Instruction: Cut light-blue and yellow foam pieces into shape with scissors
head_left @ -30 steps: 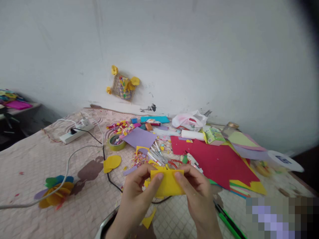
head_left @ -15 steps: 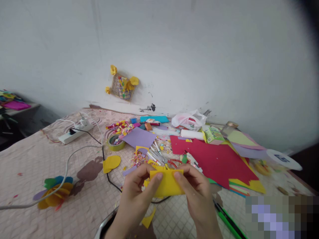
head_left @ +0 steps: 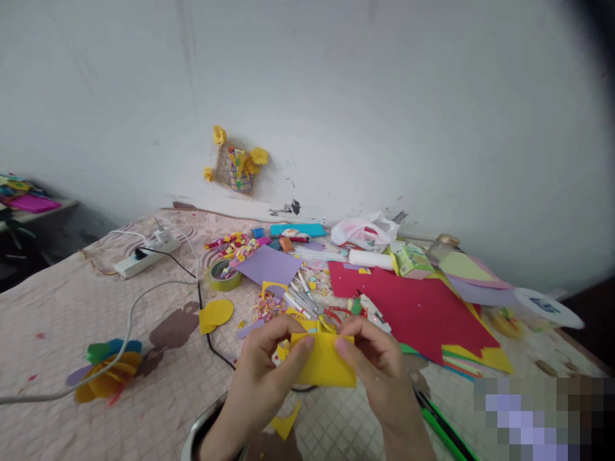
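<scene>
A small rectangle of yellow felt (head_left: 327,362) is held up in front of me above the table. My left hand (head_left: 269,371) pinches its upper left corner between thumb and fingers. At the upper right corner my right hand (head_left: 377,362) pinches it in the same way. Just beyond the felt lie red-handled scissors (head_left: 317,308), partly hidden by it. A cut yellow scrap (head_left: 287,420) rests on the table below my left hand, and a rounded yellow piece (head_left: 216,315) lies farther left.
On the left are a felt flower (head_left: 108,368), a power strip (head_left: 144,256) and loose cables. A tape roll (head_left: 225,275), purple sheet (head_left: 270,264), red sheet (head_left: 408,301) and glue gun (head_left: 373,310) lie beyond my hands. A green utility knife (head_left: 444,429) is at front right.
The yellow felt has come down slightly in view, with both hands still pinching its upper corners. More yellow scraps show just behind its top edge.
</scene>
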A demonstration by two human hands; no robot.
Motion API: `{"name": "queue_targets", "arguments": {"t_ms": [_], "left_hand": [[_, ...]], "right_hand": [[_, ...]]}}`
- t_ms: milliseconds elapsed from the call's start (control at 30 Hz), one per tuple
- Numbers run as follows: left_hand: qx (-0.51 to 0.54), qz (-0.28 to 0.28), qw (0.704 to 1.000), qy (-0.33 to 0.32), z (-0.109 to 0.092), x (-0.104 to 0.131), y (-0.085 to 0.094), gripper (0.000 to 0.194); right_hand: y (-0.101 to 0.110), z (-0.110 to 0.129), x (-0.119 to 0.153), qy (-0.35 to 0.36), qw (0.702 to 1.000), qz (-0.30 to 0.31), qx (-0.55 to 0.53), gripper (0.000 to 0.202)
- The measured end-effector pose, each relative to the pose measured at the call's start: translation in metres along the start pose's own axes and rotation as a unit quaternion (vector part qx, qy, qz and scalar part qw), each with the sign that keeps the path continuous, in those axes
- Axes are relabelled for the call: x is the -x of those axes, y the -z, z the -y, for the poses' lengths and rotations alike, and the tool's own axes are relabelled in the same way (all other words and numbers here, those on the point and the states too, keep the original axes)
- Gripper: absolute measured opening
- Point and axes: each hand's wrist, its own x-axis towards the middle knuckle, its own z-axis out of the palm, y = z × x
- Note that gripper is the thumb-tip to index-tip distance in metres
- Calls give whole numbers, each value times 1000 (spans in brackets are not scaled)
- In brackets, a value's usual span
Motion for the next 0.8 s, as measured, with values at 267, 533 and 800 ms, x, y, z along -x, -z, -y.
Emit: {"name": "queue_targets", "arguments": {"t_ms": [267,533,800], "left_hand": [[-93,94,991,6,0,-10,5,18],[198,36,976,89,18,-15,-18,31],[246,-80,962,85,20,-21,-11,14]], "right_hand": [[6,10,-5,-19,982,126,141,11],[-2,-20,-12,-19,999,-30,-32,9],[-8,-25,-13,14,994,-102,-37,11]]}}
